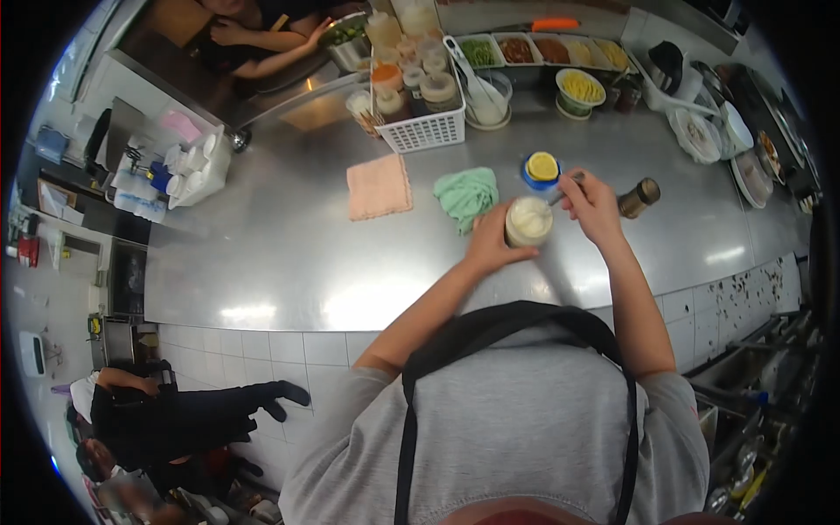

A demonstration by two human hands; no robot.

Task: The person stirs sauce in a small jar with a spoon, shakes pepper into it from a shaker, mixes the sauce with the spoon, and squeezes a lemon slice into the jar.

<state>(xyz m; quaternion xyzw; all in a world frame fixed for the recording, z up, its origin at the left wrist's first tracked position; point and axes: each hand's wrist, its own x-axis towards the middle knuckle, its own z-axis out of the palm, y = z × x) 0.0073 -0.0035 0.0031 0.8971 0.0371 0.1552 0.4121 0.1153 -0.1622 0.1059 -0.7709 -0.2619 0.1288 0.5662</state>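
My left hand (490,242) is wrapped round the side of a glass jar (529,223) of thick white cream, its mouth uncovered and facing up. In my right hand (595,206), closed fingers pinch the handle of a metal spoon (557,198), whose lower end reaches the jar's rim. Just beyond the jar sits a cut lemon (543,165) on a blue round lid or dish (531,179). A crumpled green cloth (466,196) lies beside my left hand. To the right of my right hand is a brown pepper grinder (640,198).
A folded pink cloth (380,187) lies left on the steel counter (262,236). Behind stand a white basket (423,134) of bottles, a container with a white ladle (486,103), and topping trays (551,51). A co-worker's hand (312,39) touches a pot (346,44); another person (175,407) stands lower left.
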